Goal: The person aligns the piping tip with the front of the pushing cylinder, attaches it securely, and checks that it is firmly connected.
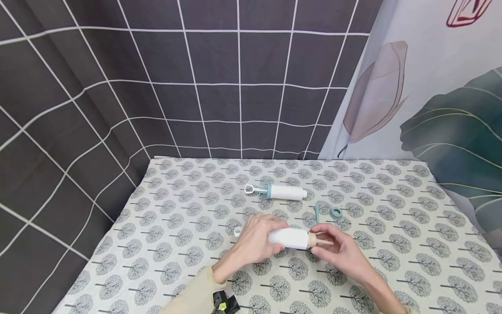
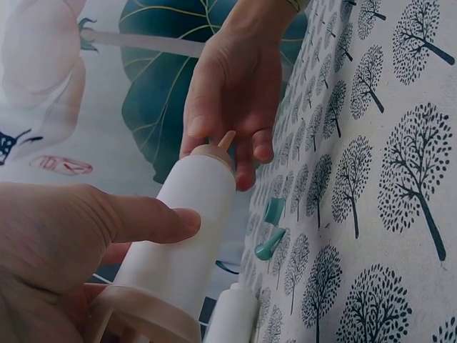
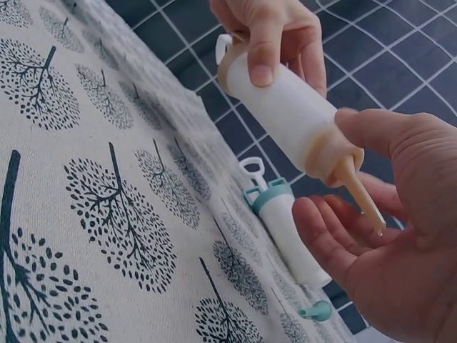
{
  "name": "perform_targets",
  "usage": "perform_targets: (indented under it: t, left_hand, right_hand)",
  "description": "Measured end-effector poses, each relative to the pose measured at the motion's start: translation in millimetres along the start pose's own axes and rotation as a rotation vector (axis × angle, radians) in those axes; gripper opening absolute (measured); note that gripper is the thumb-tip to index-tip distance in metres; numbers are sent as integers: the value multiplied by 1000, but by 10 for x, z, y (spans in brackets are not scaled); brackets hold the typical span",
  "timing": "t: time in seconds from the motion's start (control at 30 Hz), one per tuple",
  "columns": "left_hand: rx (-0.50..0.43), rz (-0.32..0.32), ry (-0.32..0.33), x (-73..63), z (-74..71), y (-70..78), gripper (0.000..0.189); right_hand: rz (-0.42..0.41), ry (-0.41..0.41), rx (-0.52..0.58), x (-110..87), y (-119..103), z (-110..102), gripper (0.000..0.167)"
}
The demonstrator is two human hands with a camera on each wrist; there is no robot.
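Note:
My left hand [image 1: 256, 235] grips the white barrel of an icing syringe [image 1: 292, 238], held sideways just above the cloth. In the left wrist view the thumb lies along the barrel [image 2: 182, 254]. At the other end is a beige collar [image 3: 325, 153] with a thin beige nozzle [image 3: 362, 194] sticking out of it. My right hand [image 1: 345, 253] holds the collar with thumb and index finger, its other fingers loosely bent below the nozzle. A small drop hangs at the nozzle tip in the right wrist view. The white plunger loop [image 1: 237, 231] shows past my left hand.
A second icing syringe [image 1: 288, 192], white with a teal collar, lies farther back on the tree-print tablecloth [image 1: 188, 261]. A teal nozzle [image 1: 317, 213] and a teal ring [image 1: 335, 213] lie to its right. A dark grid curtain [image 1: 211, 100] hangs behind the table.

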State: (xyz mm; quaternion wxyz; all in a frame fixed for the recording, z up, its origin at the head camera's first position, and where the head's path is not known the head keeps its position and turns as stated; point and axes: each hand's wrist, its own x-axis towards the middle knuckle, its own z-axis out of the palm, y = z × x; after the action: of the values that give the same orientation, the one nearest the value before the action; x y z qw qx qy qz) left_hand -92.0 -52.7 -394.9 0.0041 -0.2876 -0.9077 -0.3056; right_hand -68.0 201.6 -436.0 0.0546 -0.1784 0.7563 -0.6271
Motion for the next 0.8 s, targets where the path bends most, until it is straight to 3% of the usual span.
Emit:
perform_targets:
  t: [0.13, 0.37, 0.8]
  left_hand:
    - [-4, -12, -6, -3, -2, 3, 44]
    - [-4, -9, 0, -5, 3, 5, 43]
    - [16, -2, 7, -18, 1, 31, 43]
  right_hand:
    - [-111, -15, -9, 6, 27, -1, 40]
    - [-201, -17, 11, 21, 67, 18, 36]
    - [-164, 39, -6, 16, 73, 25, 31]
